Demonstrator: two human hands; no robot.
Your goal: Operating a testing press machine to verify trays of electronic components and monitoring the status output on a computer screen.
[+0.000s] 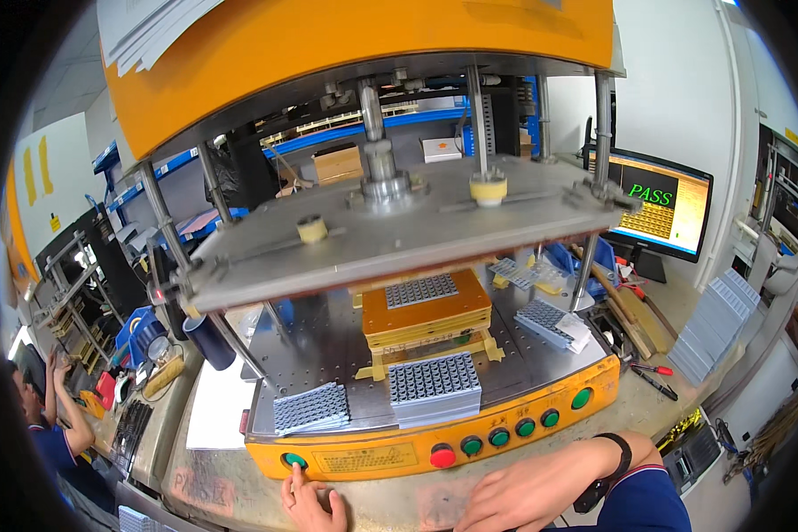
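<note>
My left hand (313,505) is at the front left of an orange press, its index finger stretched to a green push button (294,461) and its thumb apart. It holds nothing. My right hand (523,493) lies at the table's front edge below the red button (442,456), its fingers extended and partly cut off by the lower edge; I see nothing in it. Under the raised metal press plate (399,226) stands an orange layered fixture (427,319) with a grey cell-patterned sheet (421,290) on top. A stack of grey cell-patterned pieces (434,390) stands before it.
More grey pieces lie at the bed's left (311,409) and right (543,321). Steel guide posts (245,351) flank the plate. A monitor (661,204), a leaning grey stack (715,326) and a red-tipped pen-like tool (653,369) are at right. Another person (58,434) works far left.
</note>
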